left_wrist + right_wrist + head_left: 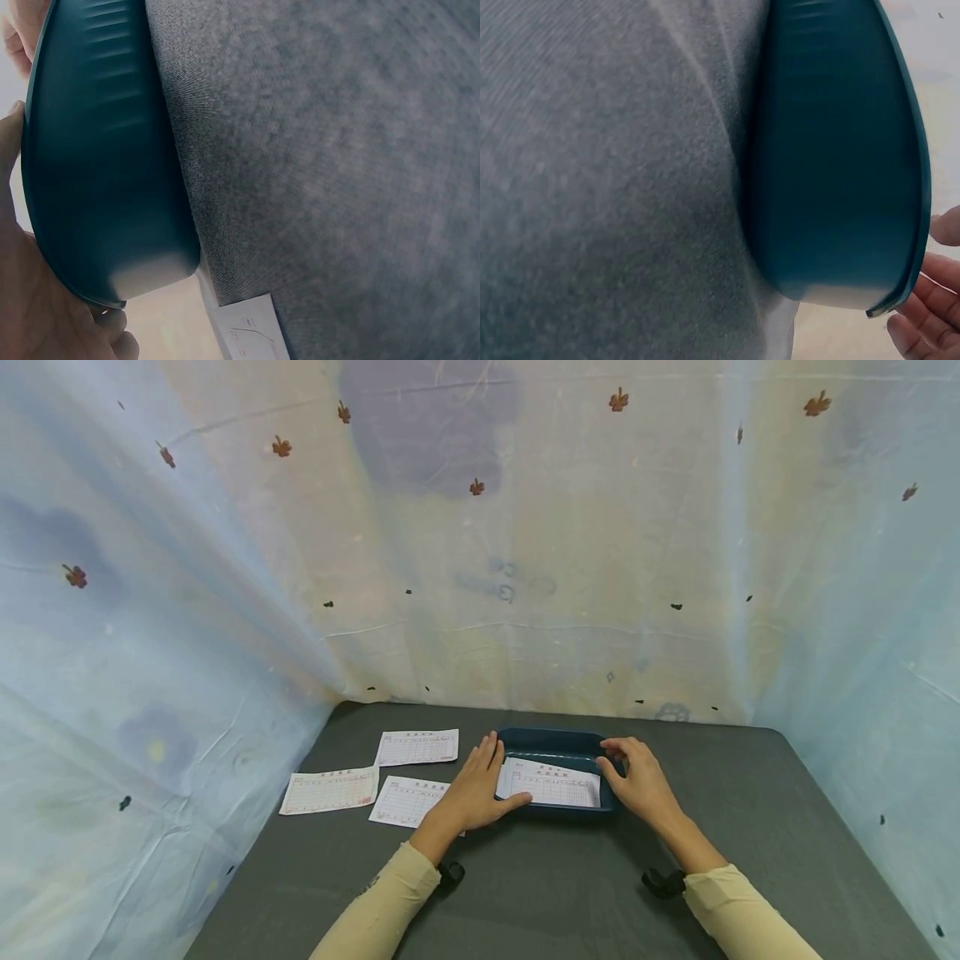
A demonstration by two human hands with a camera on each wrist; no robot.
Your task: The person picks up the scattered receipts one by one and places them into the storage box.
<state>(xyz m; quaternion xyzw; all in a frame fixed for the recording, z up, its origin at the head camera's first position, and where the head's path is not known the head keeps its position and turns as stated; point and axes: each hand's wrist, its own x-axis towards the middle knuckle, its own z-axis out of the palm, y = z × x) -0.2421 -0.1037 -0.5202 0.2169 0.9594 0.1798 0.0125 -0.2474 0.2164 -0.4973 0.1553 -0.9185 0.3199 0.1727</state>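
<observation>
Head view only, slips [558,787] inside tray [551,742]

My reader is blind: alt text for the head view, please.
A left hand and right hand flank a blue tray holding printed slips. Three more slips lie left of it on the gray table, with a patterned curtain behind.

Left of the blue tray [551,742], a wrist [437,832] hides part of one slip [405,800]! In the tray, the top slip [553,789] covers most of a second slip [527,763], print illegibly tiny.
</observation>
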